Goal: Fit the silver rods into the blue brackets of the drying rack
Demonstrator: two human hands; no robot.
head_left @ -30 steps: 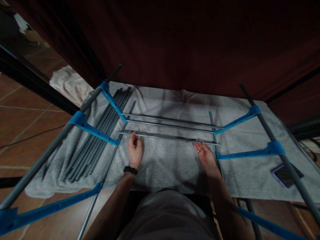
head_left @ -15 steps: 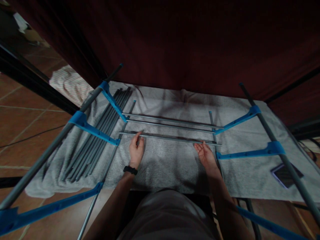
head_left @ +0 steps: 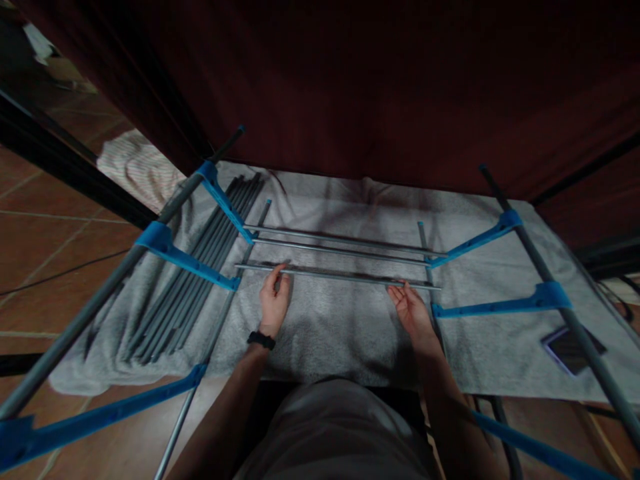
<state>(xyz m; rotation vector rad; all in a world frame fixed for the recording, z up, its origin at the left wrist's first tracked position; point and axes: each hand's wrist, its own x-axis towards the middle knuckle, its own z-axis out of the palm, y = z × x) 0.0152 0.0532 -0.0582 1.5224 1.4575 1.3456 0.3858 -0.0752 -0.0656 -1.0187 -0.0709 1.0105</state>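
A thin grey metal tube (head_left: 340,275) lies crosswise in both my hands. My left hand (head_left: 275,298) pinches it near its left end, and my right hand (head_left: 407,303) has its fingers on it near the right end. Just beyond, two similar crossbars (head_left: 345,251) span between the left and right side frames. Each side frame is made of grey poles (head_left: 537,253) joined by blue plastic brackets (head_left: 190,263). The held tube's ends reach over the inner poles, close to the blue bracket (head_left: 480,309) on the right; whether they touch is unclear.
On the left, several loose grey tubes (head_left: 200,273) lie side by side on a grey blanket (head_left: 340,340). A phone (head_left: 573,350) rests at the right, partly behind the outer pole. A dark red curtain (head_left: 350,87) hangs at the back. Tiled floor (head_left: 60,267) shows at left.
The held tube has shifted very slightly to the left. Both hands keep almost the same place and grip on it.
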